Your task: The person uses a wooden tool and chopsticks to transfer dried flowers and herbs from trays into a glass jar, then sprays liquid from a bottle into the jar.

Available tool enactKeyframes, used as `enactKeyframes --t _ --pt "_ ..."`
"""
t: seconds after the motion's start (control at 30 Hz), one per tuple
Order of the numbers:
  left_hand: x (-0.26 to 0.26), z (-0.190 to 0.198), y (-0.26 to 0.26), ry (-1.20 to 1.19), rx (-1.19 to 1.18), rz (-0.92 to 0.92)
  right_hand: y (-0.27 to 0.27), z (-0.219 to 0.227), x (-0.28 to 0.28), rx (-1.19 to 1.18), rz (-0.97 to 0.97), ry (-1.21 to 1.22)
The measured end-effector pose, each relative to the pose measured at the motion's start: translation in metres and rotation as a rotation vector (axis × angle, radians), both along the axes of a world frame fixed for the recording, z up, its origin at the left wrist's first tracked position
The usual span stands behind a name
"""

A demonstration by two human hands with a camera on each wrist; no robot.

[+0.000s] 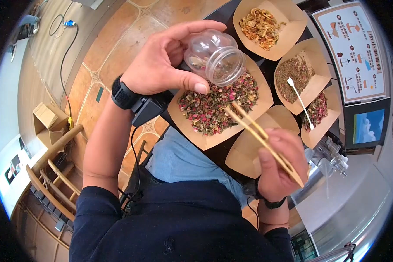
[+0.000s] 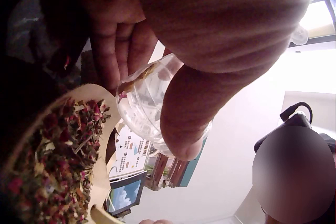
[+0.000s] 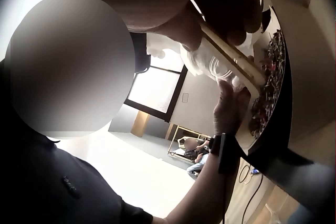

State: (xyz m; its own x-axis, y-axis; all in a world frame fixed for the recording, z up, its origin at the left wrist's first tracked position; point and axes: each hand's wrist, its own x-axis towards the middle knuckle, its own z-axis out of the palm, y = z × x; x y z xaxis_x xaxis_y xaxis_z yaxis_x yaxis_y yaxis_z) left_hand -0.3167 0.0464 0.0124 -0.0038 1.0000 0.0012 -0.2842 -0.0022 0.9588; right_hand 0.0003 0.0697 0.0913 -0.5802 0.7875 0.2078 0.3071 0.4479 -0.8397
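My left hand holds a clear plastic jar on its side, thumb against its wall, the open mouth facing down and right. A few dried bits lie inside the jar in the left wrist view. Beneath it sits a paper tray full of mixed dried petals and leaves. With my right hand I grip a pair of wooden tongs. Their tips are close over the petal mix, slightly apart; in the right wrist view the tongs overlap the mix.
An unfilled paper tray stands beside the petal tray. Farther right are trays of brown crumbs and petals, with a white spoon across them. Dried peel fills another tray. An instruction sheet lies at the right.
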Motion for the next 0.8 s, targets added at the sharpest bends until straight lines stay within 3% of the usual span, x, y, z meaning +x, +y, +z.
enactKeyframes --t 0.13,0.8 --pt "0.000 0.000 0.000 0.000 0.002 0.002 0.011 -0.010 0.003 0.077 -0.034 0.020" --pt "-0.001 -0.001 0.001 -0.004 0.007 -0.008 0.010 -0.006 0.000 0.001 -0.028 0.063"
